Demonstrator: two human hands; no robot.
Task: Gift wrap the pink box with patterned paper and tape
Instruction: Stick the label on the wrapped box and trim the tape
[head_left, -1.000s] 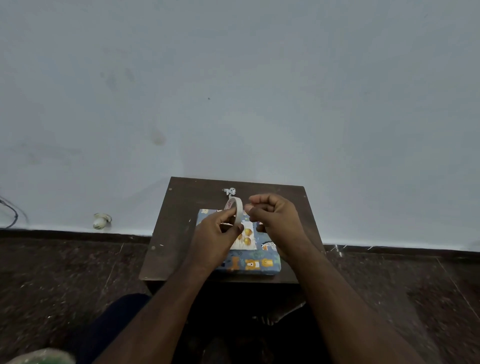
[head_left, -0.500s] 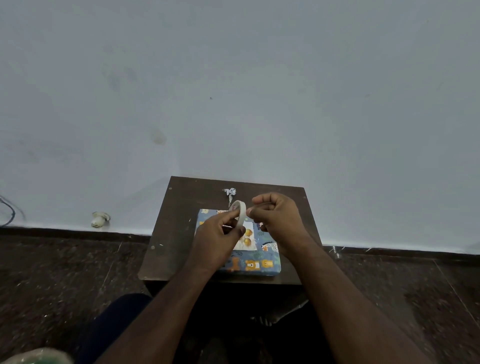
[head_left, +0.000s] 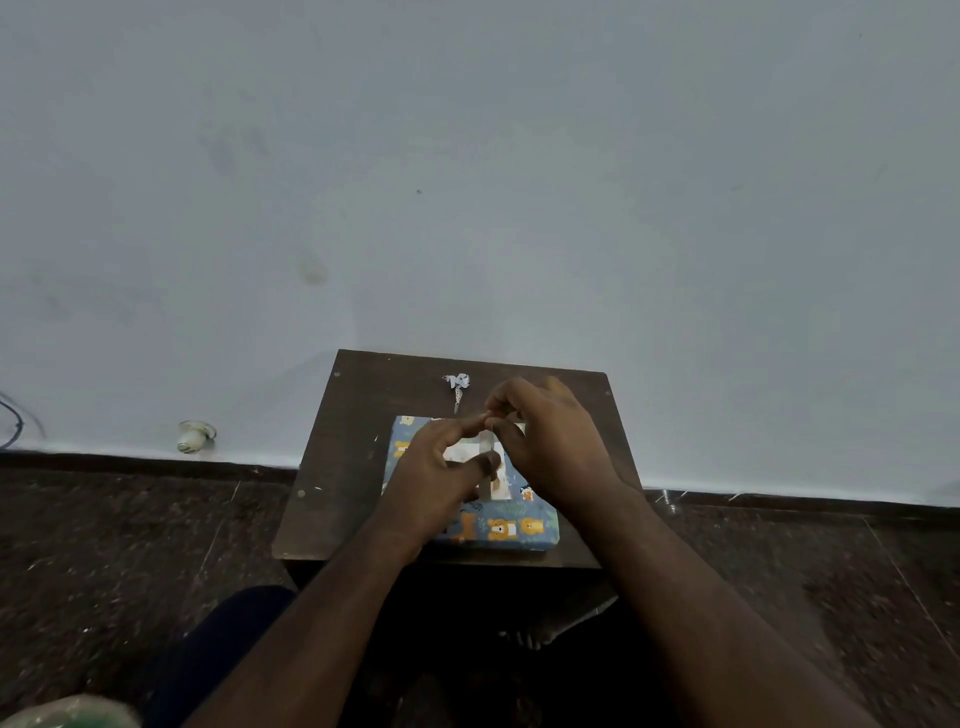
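The box (head_left: 498, 530), wrapped in blue paper printed with orange bears, lies on a small dark table (head_left: 353, 441); a white flap shows on its top. My left hand (head_left: 441, 478) is low over the box and holds the pale tape roll (head_left: 486, 467) edge-on between index finger and thumb. My right hand (head_left: 550, 441) hovers over the box's far right part, its curled fingers pinching the tape at the roll's top, right by my left index fingertip. Motion blur hides how much tape is pulled out. No pink shows.
A small white patterned object (head_left: 457, 387), like scissors, lies on the table beyond the box. A white fitting (head_left: 195, 435) and a cable (head_left: 15, 421) sit at the wall base on the left. Dark stone floor surrounds the table; my knee (head_left: 234, 649) is at lower left.
Both hands have dropped closer to the top of the box. The roll, held up above the box before, is now down near the white flap.
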